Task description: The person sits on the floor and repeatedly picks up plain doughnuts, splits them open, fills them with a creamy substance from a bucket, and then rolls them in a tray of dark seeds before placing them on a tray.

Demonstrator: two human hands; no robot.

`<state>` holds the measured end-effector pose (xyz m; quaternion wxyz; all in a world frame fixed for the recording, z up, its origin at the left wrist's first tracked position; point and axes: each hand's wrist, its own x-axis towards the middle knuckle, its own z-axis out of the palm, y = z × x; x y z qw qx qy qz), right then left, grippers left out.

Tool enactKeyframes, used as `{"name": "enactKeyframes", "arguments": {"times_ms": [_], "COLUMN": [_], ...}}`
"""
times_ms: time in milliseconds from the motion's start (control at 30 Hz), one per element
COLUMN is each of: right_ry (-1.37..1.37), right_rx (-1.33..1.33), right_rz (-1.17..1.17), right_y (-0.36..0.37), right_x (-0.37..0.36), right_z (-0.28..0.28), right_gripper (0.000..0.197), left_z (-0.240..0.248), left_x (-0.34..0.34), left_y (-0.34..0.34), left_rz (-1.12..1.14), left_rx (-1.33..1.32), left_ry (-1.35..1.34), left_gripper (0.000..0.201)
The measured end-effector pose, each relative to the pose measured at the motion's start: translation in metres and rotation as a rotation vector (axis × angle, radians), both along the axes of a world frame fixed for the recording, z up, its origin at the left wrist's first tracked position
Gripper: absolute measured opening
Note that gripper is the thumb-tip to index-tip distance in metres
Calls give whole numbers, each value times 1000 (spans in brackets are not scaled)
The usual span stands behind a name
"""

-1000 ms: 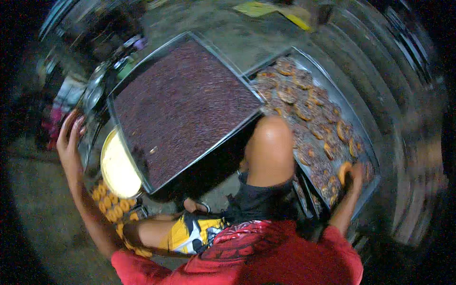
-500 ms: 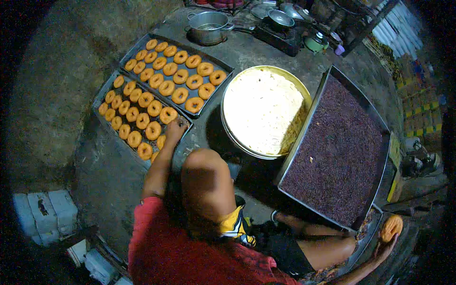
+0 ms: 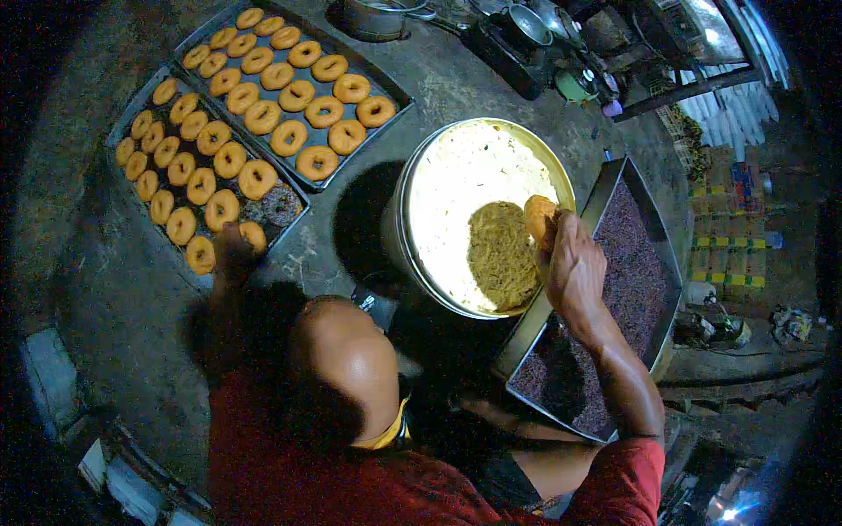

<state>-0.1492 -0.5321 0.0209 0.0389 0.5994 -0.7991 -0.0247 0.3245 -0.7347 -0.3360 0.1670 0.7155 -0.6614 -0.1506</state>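
From my remote seat, I'm watching a donut (image 3: 538, 217) hanging over the right side of the tub (image 3: 561, 167), right of centre in the frame. The right hand (image 3: 579, 265) is gripping it by its near edge, fingers curling around it; I can't tell whether it is touching the pale spread (image 3: 460, 180), where a round dark patch is showing just left of it. The left hand (image 3: 232, 254) is reaching, in shadow, to the near corner of the lower tray (image 3: 296, 217) at left; I can't tell whether its fingers are grasping anything. Donuts are filling that tray in rows, with dark sprinkles showing in its right corner. The upper tray (image 3: 399, 96) is sitting just beside it, also carrying donuts. Right of the tub, a deep pan (image 3: 603, 195) is holding purple-brown sprinkles (image 3: 627, 250), the right forearm crossing over it. Farther out, a pot (image 3: 373, 22) and a stove (image 3: 509, 54) are standing on the floor (image 3: 474, 92) along the top of the frame.
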Motion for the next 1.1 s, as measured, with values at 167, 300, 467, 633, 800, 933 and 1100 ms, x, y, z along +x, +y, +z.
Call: {"name": "enactKeyframes", "arguments": {"times_ms": [167,300,467,633,800,933,1100], "right_ry": [283,170,56,-17,-337,-1333,-1958], "right_rx": [88,508,490,607,207,-367,-794], "right_rz": [195,265,112,99,-38,-85,-40], "right_y": [-10,13,-37,-44,-47,-5,84], "right_x": [24,30,37,23,7,-8,-14], "right_z": [8,-16,-17,-48,-15,52,93], "right_gripper": [49,51,73,71,69,64,65], "left_z": [12,28,30,153,254,316,356], "left_x": [27,38,72,15,-47,-102,-188], "left_y": [14,17,70,61,46,43,17], "left_rz": [-60,-88,286,181,-116,-212,-756], "left_rx": [9,4,246,50,162,344,765], "left_ry": [187,623,1764,2309,2379,2307,2045], "left_gripper": [34,34,49,65,67,71,63]}}
